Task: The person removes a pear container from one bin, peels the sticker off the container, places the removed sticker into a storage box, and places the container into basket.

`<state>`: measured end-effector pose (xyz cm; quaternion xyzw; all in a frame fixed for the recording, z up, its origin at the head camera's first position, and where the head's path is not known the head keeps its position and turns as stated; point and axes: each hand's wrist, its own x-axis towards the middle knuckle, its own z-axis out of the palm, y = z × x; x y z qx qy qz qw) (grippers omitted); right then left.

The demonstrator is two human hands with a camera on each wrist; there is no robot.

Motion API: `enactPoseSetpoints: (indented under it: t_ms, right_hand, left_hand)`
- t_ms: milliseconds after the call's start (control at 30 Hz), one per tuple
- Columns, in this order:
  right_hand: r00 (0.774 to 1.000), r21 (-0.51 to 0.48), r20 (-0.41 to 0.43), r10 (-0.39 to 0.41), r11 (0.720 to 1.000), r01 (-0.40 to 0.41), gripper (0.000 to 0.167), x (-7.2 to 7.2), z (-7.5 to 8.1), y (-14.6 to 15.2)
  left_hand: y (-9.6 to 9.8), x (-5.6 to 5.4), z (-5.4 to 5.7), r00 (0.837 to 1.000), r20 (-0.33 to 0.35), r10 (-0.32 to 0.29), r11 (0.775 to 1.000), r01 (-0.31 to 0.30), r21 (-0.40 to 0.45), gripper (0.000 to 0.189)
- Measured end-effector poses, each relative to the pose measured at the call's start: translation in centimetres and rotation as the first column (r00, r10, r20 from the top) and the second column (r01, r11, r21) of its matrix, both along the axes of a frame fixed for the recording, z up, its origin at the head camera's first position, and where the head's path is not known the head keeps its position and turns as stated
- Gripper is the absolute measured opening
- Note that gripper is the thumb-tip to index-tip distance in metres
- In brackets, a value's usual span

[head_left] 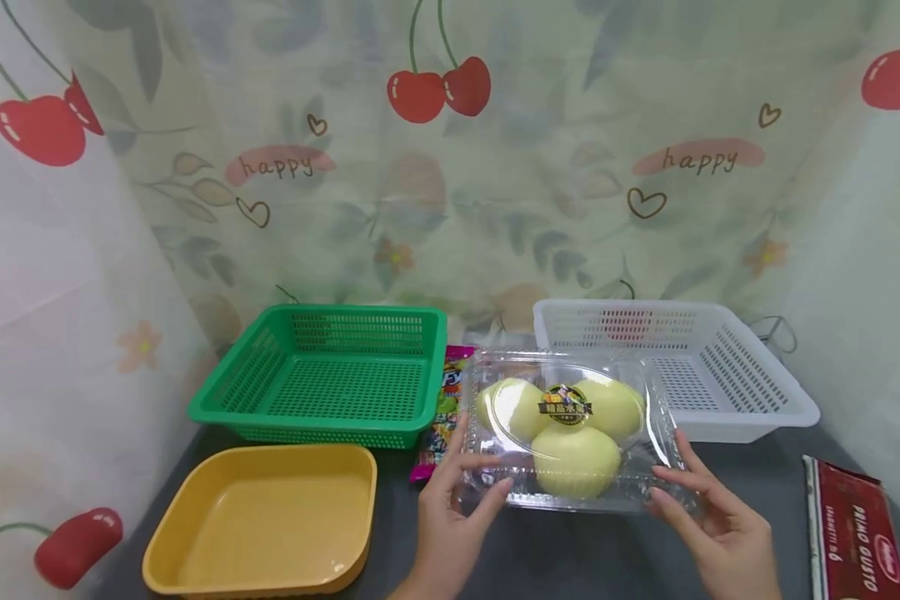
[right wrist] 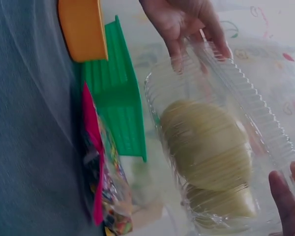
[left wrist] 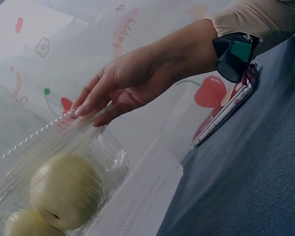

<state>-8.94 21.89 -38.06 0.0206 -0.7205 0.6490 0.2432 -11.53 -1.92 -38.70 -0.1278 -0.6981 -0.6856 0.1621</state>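
A clear plastic clamshell box (head_left: 495, 492) with three pale yellow-green round fruits (head_left: 577, 461) is held up above the table, tilted so its labelled lid faces me. The kind of fruit I cannot tell. My left hand (head_left: 456, 517) grips the box's left side, thumb in front and the other fingers partly hidden behind it. On the opposite side, my right hand (head_left: 720, 521) pinches the right edge between thumb and fingers. The right wrist view shows the left hand (right wrist: 191, 24) at one end of the box. In the left wrist view the right hand (left wrist: 123, 86) holds its rim.
Behind to the left stands a green basket (head_left: 431, 400), with a yellow tray (head_left: 363, 500) before it. A white basket (head_left: 757, 421) is at the back right. A colourful snack bag (head_left: 438, 429) lies partly behind the box, and a red spaghetti packet (head_left: 855, 529) at the right.
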Motion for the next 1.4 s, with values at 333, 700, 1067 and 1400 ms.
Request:
enactPoseSetpoints:
  t_ms: [333,700,1067,1400]
  right_hand:
    - [0.999,-0.102,-0.013,-0.044,0.994,0.042,0.025,1.2,-0.8,-2.4]
    - [0.992,-0.017,-0.115,-0.056,0.998,0.054,0.024,1.9,-2.8,-4.0]
    - [0.975,0.022,-0.21,0.078,0.997,-0.075,0.026,2.2,-4.8,-4.3]
    - [0.971,0.083,-0.203,0.125,0.99,-0.11,0.036,2.8,-6.6,-3.9]
  left_hand:
    - [-1.0,1.6,-1.5,0.957,-0.251,0.146,0.985,-0.165,-0.057,0.024]
    - [-2.8,2.5,-3.0,0.88,-0.456,0.132,0.985,-0.168,-0.041,0.03]
    - [-4.1,3.8,-4.2,0.882,-0.422,0.21,0.948,-0.29,-0.134,0.034]
    - [-5.0,4.7,-5.7,0.885,-0.419,0.204,0.918,-0.322,-0.233,0.034]
